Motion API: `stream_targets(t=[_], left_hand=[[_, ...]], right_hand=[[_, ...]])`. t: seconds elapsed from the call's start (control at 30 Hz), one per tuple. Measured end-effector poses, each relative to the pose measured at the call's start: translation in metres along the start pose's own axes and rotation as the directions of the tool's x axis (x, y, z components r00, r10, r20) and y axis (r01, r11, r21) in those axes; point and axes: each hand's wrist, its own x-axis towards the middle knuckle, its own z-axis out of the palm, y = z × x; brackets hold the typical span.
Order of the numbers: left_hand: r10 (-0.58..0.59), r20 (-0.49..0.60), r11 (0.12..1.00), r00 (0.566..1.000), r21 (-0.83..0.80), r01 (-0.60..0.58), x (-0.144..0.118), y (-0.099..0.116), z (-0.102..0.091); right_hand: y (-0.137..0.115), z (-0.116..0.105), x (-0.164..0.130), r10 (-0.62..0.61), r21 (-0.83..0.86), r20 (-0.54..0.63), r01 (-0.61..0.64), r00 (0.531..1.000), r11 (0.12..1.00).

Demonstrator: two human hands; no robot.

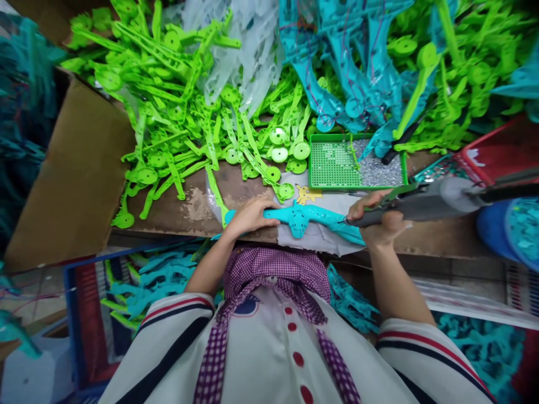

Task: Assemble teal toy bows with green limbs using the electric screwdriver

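A long blue plastic part (298,219) lies across a pale cloth at the bench's front edge. Around its left end my left hand (253,216) is closed, pressing it down. My right hand (379,217) grips a grey power screwdriver (421,203), held nearly level, with its tip at the right portion of the blue part. Whether the tip sits on a screw is too small to tell. Just behind stands a green perforated tray (332,187) of small metal screws (381,168), with a blue piece and a dark-handled tool lying across it.
Heaps of lime-green plastic arms (168,140) cover the back of the bench. Blue parts with red wires (353,73) are piled beyond the tray. A cardboard flap (63,174) stands at left; a red bin (501,148) and blue tub (492,224) stand at right. Crates with blue parts sit below.
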Motion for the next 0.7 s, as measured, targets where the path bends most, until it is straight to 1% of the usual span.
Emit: stream_targets(t=[0.13,0.2,0.27,0.3,0.37,0.43,0.47,0.53,0.6,0.63,0.67,0.7], left_hand=[[-0.011,0.006,1.000,1.000,0.002,0.011,0.000,0.000,-0.001],[-0.018,0.001,1.000,1.000,0.004,0.018,0.000,-0.001,0.000],[-0.020,-0.010,1.000,1.000,0.006,0.020,0.001,-0.002,0.002],[-0.019,-0.012,1.000,1.000,0.008,0.019,0.001,-0.003,0.002],[-0.013,-0.005,1.000,1.000,0.014,0.013,0.001,-0.005,0.002],[0.010,-0.007,1.000,1.000,0.014,-0.010,-0.001,-0.004,0.000],[0.028,-0.023,1.000,0.999,0.010,-0.028,-0.003,-0.003,-0.001],[0.067,-0.101,0.998,0.993,0.003,-0.067,-0.006,0.006,-0.004],[0.111,-0.195,0.994,0.975,0.021,-0.109,-0.005,0.022,-0.002],[0.142,-0.221,0.990,0.965,0.047,-0.135,-0.001,0.033,0.001],[0.183,-0.221,0.982,0.958,0.081,-0.169,0.005,0.045,0.006],[0.235,-0.192,0.969,0.953,0.123,-0.214,0.015,0.057,0.012]], right_hand=[[0.003,-0.002,-0.005,-0.027,-0.004,-0.032,0.027,0.999,1.000],[0.001,-0.003,-0.004,-0.022,-0.012,-0.015,0.021,1.000,1.000],[-0.007,-0.006,0.003,-0.015,-0.019,0.012,0.015,1.000,1.000],[-0.012,-0.008,0.009,-0.041,-0.016,0.023,0.042,0.999,0.999],[-0.023,-0.012,0.024,-0.170,0.007,0.002,0.170,0.986,0.985],[-0.030,-0.015,0.040,-0.282,-0.012,-0.058,0.282,0.958,0.959],[-0.030,-0.015,0.048,-0.306,-0.052,-0.096,0.302,0.947,0.952],[-0.023,-0.014,0.060,-0.282,-0.154,-0.148,0.259,0.948,0.953],[-0.010,-0.008,0.070,-0.254,-0.211,-0.187,0.213,0.949,0.954],[-0.003,-0.004,0.075,-0.250,-0.219,-0.206,0.205,0.946,0.954],[0.005,0.001,0.079,-0.247,-0.225,-0.215,0.198,0.945,0.954],[0.011,0.005,0.084,-0.254,-0.234,-0.226,0.200,0.941,0.951]])
